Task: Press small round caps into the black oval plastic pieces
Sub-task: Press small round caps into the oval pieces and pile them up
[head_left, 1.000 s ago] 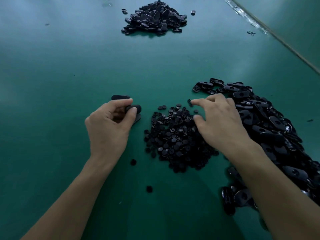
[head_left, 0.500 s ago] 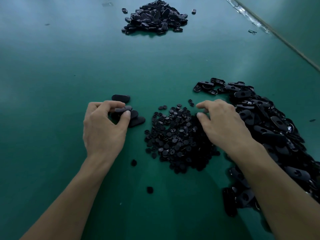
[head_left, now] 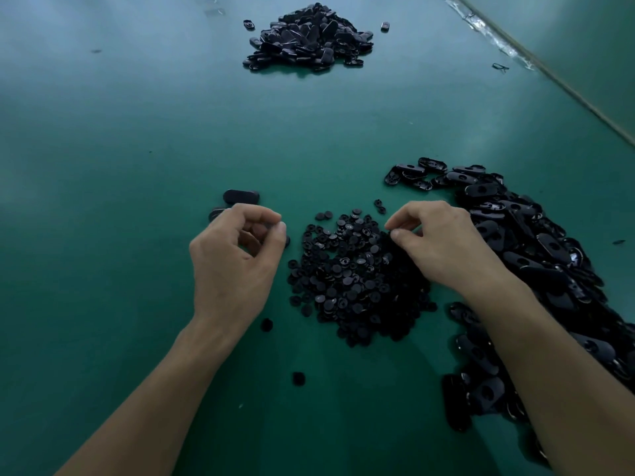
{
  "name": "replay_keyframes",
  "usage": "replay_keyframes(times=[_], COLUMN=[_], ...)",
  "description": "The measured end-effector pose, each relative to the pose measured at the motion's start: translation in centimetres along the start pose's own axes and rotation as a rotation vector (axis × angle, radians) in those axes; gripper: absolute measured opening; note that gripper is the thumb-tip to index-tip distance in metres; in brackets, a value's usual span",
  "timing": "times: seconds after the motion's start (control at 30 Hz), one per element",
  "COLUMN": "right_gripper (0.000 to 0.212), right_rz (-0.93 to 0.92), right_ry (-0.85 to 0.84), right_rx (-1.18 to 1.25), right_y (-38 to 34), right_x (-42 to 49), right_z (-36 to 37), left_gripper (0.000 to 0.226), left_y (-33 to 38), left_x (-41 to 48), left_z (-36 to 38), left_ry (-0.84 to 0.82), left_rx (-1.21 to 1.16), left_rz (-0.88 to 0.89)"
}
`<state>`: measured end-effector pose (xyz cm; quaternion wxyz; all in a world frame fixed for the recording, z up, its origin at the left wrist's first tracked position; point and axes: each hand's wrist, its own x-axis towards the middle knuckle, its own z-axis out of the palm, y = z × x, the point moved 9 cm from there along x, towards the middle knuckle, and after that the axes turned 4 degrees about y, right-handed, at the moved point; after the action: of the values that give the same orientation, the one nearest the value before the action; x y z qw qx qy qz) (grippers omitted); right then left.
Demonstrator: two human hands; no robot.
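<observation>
Round caps (head_left: 357,276) lie heaped at the centre of the desk (head_left: 137,166). Oval pieces (head_left: 536,242) are piled at 3 o'clock, with a second heap (head_left: 309,36) at 12. Left hand (head_left: 237,259) is curled. Right hand (head_left: 443,242) has thumb and forefinger together at the cap heap's edge. Contents of either grip cannot be told.

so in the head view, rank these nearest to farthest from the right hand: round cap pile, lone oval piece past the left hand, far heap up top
From the right hand:
1. round cap pile, at its fingers, centre
2. lone oval piece, to the left, beyond the left hand
3. far heap, at the table's far end
</observation>
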<state>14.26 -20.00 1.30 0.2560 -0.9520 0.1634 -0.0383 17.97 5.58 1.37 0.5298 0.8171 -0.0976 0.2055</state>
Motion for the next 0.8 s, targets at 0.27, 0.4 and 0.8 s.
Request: replay_keyframes(times=[0.27, 0.4, 0.8], right_gripper=[0.034, 0.033, 0.021], right_rz=[0.118, 0.155, 0.130], right_ry=[0.102, 0.046, 0.116], right_rx=[-0.370, -0.353, -0.256], right_y=[2.3, 3.1, 3.4], right_x=[0.0, -0.1, 1.0], right_z=[-2.7, -2.3, -2.8], left_gripper=[0.019, 0.023, 0.020], left_y=[0.0, 0.1, 0.1], left_x=[-0.1, -0.1, -0.2], left_z=[0.6, 0.7, 0.8], left_ry=[-0.060, -0.071, -0.085], left_rx=[-0.068, -0.064, -0.062], left_rz=[-0.041, -0.049, -0.054])
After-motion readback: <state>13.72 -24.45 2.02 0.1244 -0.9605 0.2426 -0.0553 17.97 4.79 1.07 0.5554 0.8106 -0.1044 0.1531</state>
